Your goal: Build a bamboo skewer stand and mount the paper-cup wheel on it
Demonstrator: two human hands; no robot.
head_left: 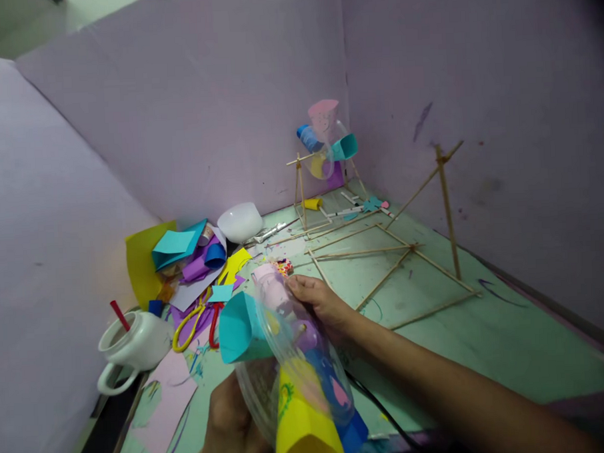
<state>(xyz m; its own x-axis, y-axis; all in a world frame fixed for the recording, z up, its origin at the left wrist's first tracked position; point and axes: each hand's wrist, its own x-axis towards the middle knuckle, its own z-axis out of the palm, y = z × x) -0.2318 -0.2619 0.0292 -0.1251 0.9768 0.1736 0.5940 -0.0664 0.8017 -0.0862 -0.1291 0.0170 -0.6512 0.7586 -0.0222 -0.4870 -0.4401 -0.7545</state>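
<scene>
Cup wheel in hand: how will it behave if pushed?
The wheel is probably light: thin clear discs, hollow cups. The yellow cup likely dents easily; it looks like folded paper. The wheel probably won't roll smoothly, since cups jut from it.

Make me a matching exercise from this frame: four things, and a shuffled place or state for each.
Things:
1. mug
2. bowl
3. near wheel
4. far wheel

Places or states:
A. between left hand and right hand
B. on a stick stand
C. red stick in it
D. near the back wall

Pairs: 1-C, 2-D, 3-A, 4-B
</scene>
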